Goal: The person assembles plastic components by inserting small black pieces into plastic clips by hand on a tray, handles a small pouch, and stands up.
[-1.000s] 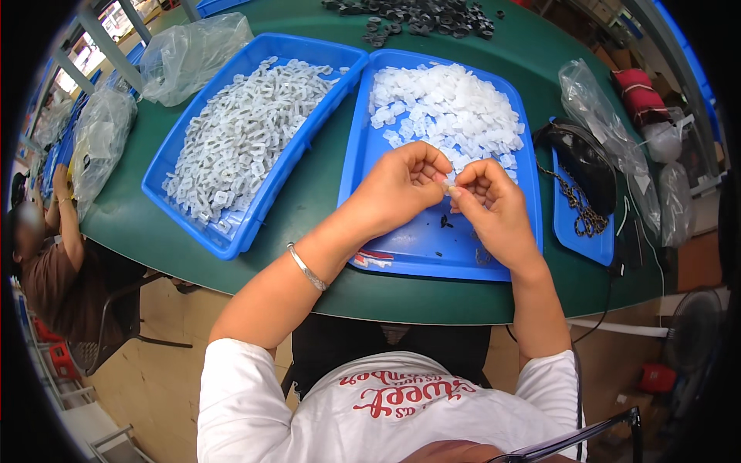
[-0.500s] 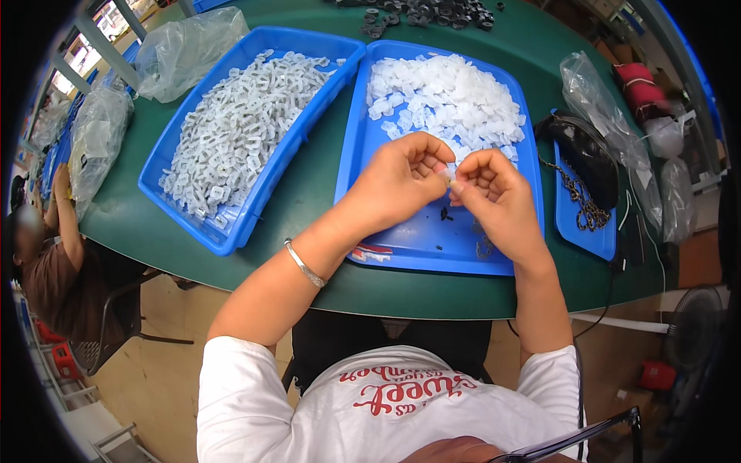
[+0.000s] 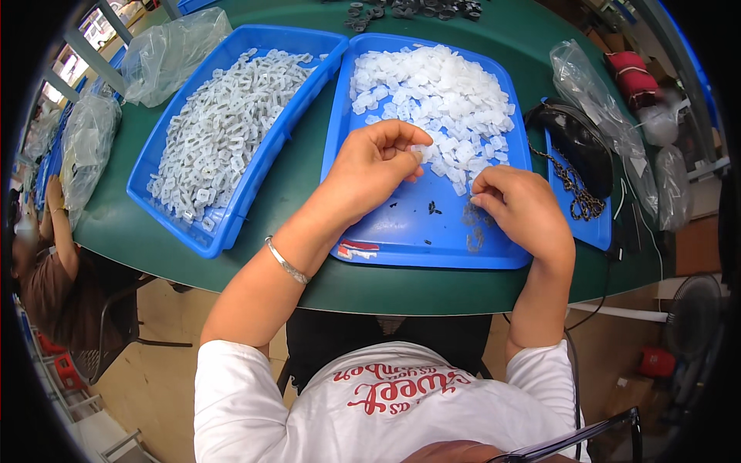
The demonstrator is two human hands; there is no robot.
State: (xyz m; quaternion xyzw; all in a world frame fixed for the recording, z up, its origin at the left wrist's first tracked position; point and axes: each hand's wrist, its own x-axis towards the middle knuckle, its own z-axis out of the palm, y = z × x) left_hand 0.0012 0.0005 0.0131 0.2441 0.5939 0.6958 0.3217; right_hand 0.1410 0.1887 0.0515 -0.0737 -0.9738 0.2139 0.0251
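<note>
My left hand [image 3: 374, 170] is closed in a pinch on a small white translucent plastic piece [image 3: 419, 150], above the shallow blue tray [image 3: 386, 235]. A heap of similar white pieces [image 3: 440, 81] covers the tray's far part. My right hand [image 3: 529, 208] hovers over the tray's right side with thumb and forefinger pinched together; whatever is between the tips is too small to make out. Beneath those fingertips lie thin greyish clear bits [image 3: 474, 241]. A few tiny black bits [image 3: 434, 207] rest on the tray between my hands.
Left of the tray stands a deeper blue bin [image 3: 258, 181] full of clear ring-like pieces [image 3: 224, 127]. A black bag [image 3: 575, 143] with a chain lies in a small blue tray on the right. Black parts [image 3: 417, 8] sit far back. Another person [image 3: 58, 278] works at the left.
My hands have come apart: the left moved left with the white piece, the right moved right and lower over the clear bits. The whole view has shifted slightly.
</note>
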